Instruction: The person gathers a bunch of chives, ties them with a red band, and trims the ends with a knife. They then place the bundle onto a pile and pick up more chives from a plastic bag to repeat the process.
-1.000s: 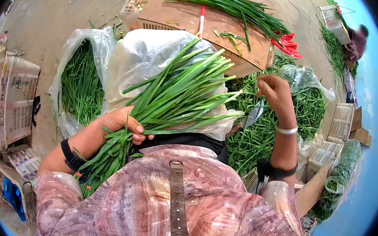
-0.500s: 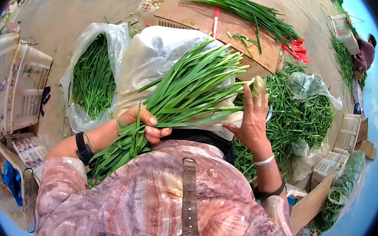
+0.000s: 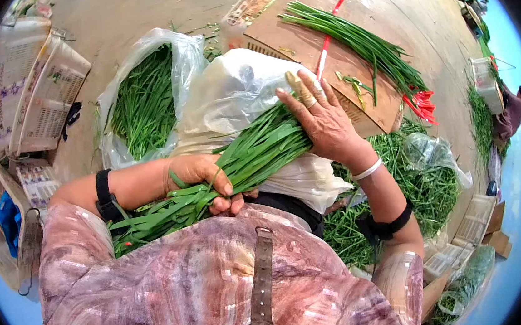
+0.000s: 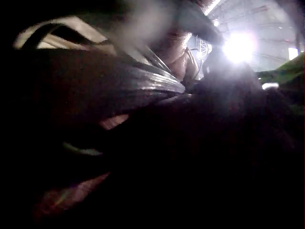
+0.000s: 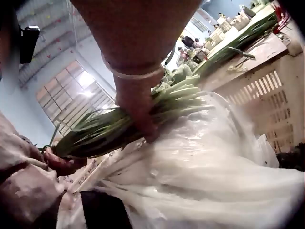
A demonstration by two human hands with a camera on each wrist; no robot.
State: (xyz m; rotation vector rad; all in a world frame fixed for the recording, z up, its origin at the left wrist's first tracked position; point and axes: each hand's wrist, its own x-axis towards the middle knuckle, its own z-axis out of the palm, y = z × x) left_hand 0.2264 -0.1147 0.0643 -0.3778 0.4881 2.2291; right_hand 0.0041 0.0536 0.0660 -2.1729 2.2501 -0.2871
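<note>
"Quick, nearest stuff first?"

"Patterned top (image 3: 178, 283), brown strap (image 3: 262, 281) down the front. Just past that, left hand (image 3: 209, 179): fingers curled round the leafy part of a bunch of long green leaves (image 3: 265, 146), thumb on top."

"Where's that bunch exactly?"

"In front of the torso, slanting across, leafy part at the left hand, other end under the right hand (image 3: 325, 122)."

"Right hand, open or what?"

"Open, fingers straight and spread a bit, palm side against the bunch. Yellowish wraps (image 3: 305, 94) on the fingers, pale bangle (image 3: 368, 169) on the wrist."

"Stalk ends?"

"Right wrist view: pale ends (image 5: 186, 95) poke out past that hand. Left wrist view's mostly dark, can't tell much."

"Under and behind?"

"White plastic bag (image 3: 229, 93), bulging. Beside it, clear bag (image 3: 188, 49) with greens (image 3: 145, 108) inside. Other side, loose pile of greens (image 3: 429, 190)."

"Further out?"

"Brown board (image 3: 269, 27) on a crate: second bunch (image 3: 355, 39) lying on it, a red strip (image 3: 324, 57) passing under, red ties (image 3: 421, 109) at its leafy end. Pale crates (image 3: 47, 98) off left."

"Farthest?"

"Person (image 3: 508, 118) at far right, beside more greens (image 3: 480, 119). Next."
</note>
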